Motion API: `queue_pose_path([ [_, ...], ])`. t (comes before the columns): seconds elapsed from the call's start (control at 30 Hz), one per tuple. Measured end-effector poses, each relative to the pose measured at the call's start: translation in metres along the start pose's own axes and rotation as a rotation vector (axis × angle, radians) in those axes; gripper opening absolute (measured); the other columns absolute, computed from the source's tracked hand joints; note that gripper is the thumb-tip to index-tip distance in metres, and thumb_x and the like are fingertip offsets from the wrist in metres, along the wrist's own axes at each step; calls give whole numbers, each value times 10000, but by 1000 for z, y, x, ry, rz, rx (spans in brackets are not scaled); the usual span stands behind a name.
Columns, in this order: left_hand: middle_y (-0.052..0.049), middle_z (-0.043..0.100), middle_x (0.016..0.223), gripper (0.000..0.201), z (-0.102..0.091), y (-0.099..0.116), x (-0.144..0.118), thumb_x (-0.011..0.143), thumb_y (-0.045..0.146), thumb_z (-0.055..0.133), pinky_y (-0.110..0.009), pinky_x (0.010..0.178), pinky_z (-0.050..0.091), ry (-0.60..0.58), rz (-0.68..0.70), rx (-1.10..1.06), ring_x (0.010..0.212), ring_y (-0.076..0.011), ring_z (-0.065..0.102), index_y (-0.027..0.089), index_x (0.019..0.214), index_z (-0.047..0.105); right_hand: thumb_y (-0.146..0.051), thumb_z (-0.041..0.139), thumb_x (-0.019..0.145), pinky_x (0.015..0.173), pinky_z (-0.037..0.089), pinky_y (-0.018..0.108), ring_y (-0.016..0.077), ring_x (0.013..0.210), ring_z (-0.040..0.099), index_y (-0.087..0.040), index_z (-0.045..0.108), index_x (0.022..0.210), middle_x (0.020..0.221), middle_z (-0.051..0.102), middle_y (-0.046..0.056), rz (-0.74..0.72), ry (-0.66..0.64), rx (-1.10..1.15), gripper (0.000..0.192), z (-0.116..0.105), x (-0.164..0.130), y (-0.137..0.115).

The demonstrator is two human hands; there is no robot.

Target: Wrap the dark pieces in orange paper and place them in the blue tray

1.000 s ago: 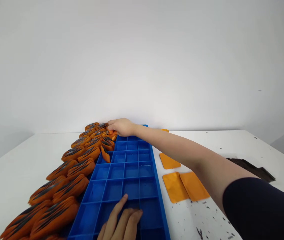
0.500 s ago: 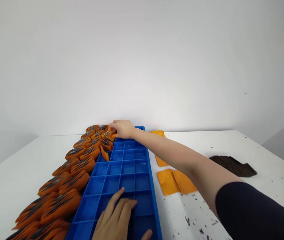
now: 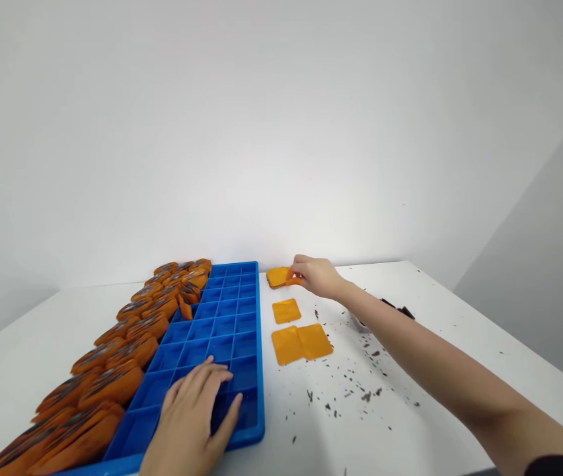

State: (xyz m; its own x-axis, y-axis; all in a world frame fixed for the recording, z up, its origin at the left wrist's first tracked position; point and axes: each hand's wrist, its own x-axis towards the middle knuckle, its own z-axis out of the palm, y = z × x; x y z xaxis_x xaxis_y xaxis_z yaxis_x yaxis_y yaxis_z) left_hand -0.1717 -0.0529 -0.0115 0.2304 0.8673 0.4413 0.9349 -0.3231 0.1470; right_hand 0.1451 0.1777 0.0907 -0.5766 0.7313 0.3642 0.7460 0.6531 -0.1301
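Already, the two left columns of the blue tray (image 3: 242, 330) held orange bundles (image 3: 113, 380); the rest stood bare. The right hand (image 3: 317, 275) pinched an orange sheet (image 3: 281, 276) on the worktop (image 3: 410, 370); the left hand (image 3: 189, 416) lay flat, released, on the tray.

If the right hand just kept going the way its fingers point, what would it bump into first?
The right hand points left across the table, its fingertips already at the far orange sheet. Going on, it would likely meet the blue tray's rim next, though depth is hard to judge.
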Motion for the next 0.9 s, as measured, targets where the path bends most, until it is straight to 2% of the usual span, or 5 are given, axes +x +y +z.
queue_pose_path([
  [0.17, -141, 490, 1555, 285, -40, 31, 31, 985, 466, 612, -626, 1087, 460, 71, 121, 1, 1498, -425, 419, 272, 1186, 669, -463, 681, 1005, 638, 342, 269, 119, 700, 528, -260, 798, 1000, 990, 616, 26, 57, 134, 71, 234, -8, -80, 26],
  [0.33, -76, 674, 1270, 274, -68, 78, 106, 1031, 440, 551, -447, 1004, 506, -312, 352, -146, 1135, -282, 656, 264, 1217, 649, -539, 567, 1052, 611, 331, 281, 130, 708, 494, -222, 767, 876, 965, 573, 40, 72, 182, 95, 415, -1, -120, 31],
  [0.53, -88, 701, 1168, 342, -13, 96, 171, 876, 400, 719, -363, 799, 499, -690, 332, -89, 967, -290, 687, 222, 1166, 683, -490, 526, 1082, 592, 299, 284, 124, 715, 500, -197, 729, 851, 988, 587, 52, 53, 171, 86, 424, 15, -131, 25],
  [0.77, -126, 609, 1346, 683, 42, 99, 170, 815, 551, 756, -396, 967, 504, -606, 396, -196, 1171, -322, 627, 210, 1380, 584, -415, 513, 1101, 600, 298, 293, 133, 794, 548, -186, 724, 866, 1017, 624, 57, 5, 133, 82, 390, 23, -141, 21],
  [0.9, -140, 657, 1276, 537, 57, 103, 164, 931, 466, 644, -420, 956, 521, -581, 475, -148, 1146, -327, 642, 190, 1390, 614, -434, 476, 1112, 598, 304, 292, 130, 757, 525, -178, 712, 867, 991, 623, 60, 54, 161, 101, 426, 21, -142, 18],
])
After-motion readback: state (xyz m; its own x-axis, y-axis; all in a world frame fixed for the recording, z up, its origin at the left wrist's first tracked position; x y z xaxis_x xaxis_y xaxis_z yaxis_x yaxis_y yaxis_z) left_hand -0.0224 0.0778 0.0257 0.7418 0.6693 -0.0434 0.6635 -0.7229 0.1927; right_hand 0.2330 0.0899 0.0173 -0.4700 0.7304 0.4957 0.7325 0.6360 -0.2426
